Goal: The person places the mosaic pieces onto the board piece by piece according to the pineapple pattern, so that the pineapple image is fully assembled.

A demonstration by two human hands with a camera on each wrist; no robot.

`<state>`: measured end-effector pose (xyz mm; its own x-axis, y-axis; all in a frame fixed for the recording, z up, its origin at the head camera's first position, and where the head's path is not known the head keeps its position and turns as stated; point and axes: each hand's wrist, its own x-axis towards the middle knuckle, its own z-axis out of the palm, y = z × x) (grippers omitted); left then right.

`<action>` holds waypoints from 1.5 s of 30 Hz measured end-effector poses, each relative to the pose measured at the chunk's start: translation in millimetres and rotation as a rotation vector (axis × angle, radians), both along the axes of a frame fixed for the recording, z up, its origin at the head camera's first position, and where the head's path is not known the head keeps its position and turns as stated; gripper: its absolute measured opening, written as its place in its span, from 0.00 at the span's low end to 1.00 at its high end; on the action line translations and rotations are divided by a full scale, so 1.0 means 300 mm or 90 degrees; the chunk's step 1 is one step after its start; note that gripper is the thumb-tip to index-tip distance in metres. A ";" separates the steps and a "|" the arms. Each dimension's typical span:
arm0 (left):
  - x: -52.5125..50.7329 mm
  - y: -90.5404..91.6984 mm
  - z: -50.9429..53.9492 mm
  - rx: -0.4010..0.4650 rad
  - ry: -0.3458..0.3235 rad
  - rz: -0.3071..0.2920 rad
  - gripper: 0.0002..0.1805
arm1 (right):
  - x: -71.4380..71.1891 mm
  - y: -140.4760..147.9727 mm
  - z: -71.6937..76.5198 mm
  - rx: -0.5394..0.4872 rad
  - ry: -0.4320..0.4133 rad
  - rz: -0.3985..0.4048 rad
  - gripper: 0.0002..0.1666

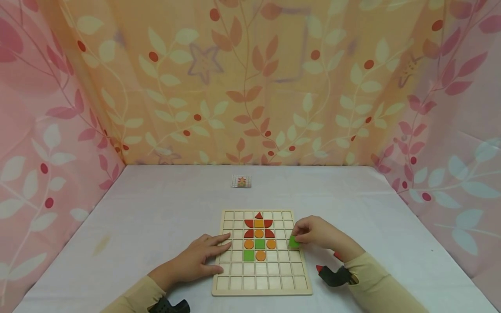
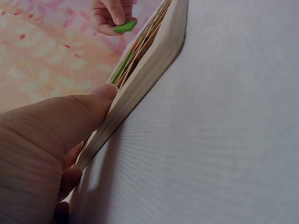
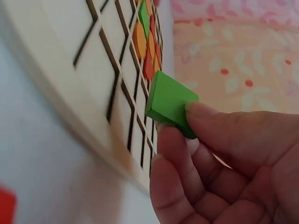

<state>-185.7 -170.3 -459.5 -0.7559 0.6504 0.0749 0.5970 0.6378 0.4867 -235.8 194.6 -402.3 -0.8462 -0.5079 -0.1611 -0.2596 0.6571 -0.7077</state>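
A wooden grid board [image 1: 242, 282] lies on the white table, with red, orange and green tiles set in its middle columns. My left hand [image 1: 201, 255] rests at the board's left side, fingers spread and fairly straight; in the left wrist view its thumb [image 2: 105, 92] touches the rim. Over the board's right edge, my right hand [image 1: 313, 230] pinches a green square tile [image 3: 170, 100] between thumb and fingers, tilted and raised above the grid. Among the placed tiles are a green square [image 1: 248, 255] and, to its right, an orange circle [image 1: 260, 255].
A small card [image 1: 241, 181] with a coloured grid picture lies behind the board. Small red pieces [image 1: 319, 269] show near the right wrist, partly hidden by the black wrist camera [image 1: 335, 277]. Patterned cloth [image 1: 250, 82] hangs around the table's back and sides.
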 end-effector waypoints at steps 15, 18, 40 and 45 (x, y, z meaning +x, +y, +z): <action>0.006 0.004 0.011 -0.003 -0.001 0.005 0.36 | 0.033 -0.125 -0.018 -0.027 0.014 0.050 0.04; 0.007 0.004 0.012 -0.003 -0.001 0.005 0.36 | 0.033 -0.142 -0.032 -0.032 0.019 0.065 0.05; 0.001 0.002 0.002 0.002 -0.002 -0.001 0.36 | 0.045 -0.182 -0.060 0.007 0.021 0.041 0.10; 0.000 0.002 0.001 0.001 0.000 0.000 0.36 | 0.043 -0.183 -0.059 0.006 0.029 0.047 0.10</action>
